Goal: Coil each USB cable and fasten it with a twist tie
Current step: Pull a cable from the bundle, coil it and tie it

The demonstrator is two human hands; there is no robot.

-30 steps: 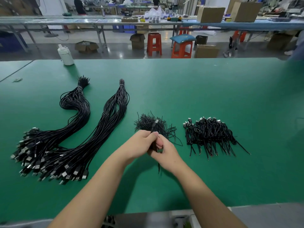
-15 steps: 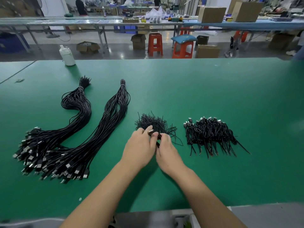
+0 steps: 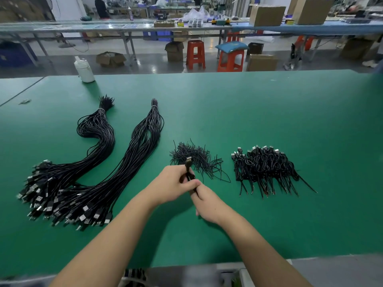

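My left hand (image 3: 172,186) and right hand (image 3: 209,206) meet low over the green bench (image 3: 269,112), and between them I hold one coiled USB cable (image 3: 189,172). My left fingers are curled tight around the coil, so most of it is buried in my palm; only its plug sticks up clear above my knuckles. My right fingers pinch the lower part of the coil, but whether a twist tie is between them I cannot tell, since my own hand covers that spot. Just beyond lies the heap of twist ties (image 3: 194,157), too fine and tangled to count. To the right sits the pile of tied cables (image 3: 265,166). Far left, two long bundles of loose cables (image 3: 116,162) stretch away, their plugs blurred near me. A white bottle (image 3: 84,70) stands at the bench's far edge.
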